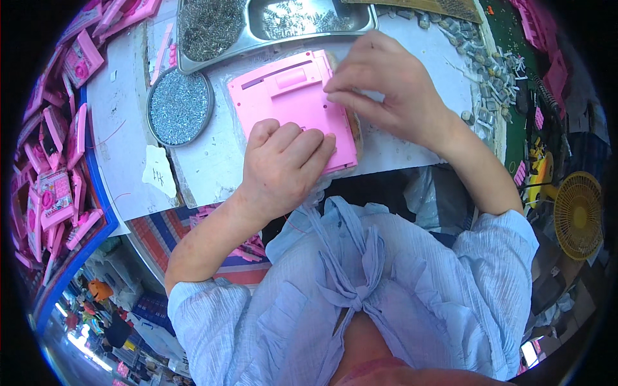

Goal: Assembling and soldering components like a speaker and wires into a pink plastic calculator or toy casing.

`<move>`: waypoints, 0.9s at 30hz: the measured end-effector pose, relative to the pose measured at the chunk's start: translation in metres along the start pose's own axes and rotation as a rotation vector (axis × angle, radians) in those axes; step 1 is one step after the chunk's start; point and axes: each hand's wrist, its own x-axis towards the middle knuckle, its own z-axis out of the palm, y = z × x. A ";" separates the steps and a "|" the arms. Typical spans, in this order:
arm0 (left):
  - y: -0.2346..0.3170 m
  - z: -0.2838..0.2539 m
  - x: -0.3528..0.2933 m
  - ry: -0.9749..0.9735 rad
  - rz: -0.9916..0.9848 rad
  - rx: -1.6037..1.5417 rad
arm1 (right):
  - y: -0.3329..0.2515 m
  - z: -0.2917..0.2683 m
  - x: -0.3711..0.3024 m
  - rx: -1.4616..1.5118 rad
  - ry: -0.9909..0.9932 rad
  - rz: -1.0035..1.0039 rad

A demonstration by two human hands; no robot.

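Note:
A pink plastic casing (277, 106) lies back side up on the worktable in front of me, with a raised bar, a long slot and small holes on it. Under it is a clear plastic wrapping, partly visible at the edges. My left hand (280, 167) is closed with curled fingers over the casing's lower part, holding it. Above the casing's right side, my right hand (396, 90) is bent, thumb and forefinger close together near the edge. Whatever is between those fingertips is too small to make out.
A round dish (150, 116) of small silvery screws stands left of the casing. Behind is a steel tray (277, 46) with springs and small metal parts. Small cylindrical motors (479, 61) lie at right. Many pink toys (55, 199) fill the left side; a yellow fan (579, 215) stands far right.

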 end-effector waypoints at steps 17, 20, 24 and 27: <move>-0.114 -0.061 -0.060 0.179 -0.819 0.294 | 0.006 0.002 -0.012 -0.170 -0.036 -0.232; -0.143 -0.065 -0.073 0.024 -0.890 0.286 | 0.008 -0.012 -0.007 -0.108 -0.017 -0.227; -0.152 -0.056 -0.084 -0.035 -0.803 0.227 | 0.014 -0.044 0.020 -0.205 0.214 -0.116; -0.150 -0.053 -0.083 0.050 -0.891 0.142 | 0.000 -0.068 0.041 -0.021 0.078 -0.083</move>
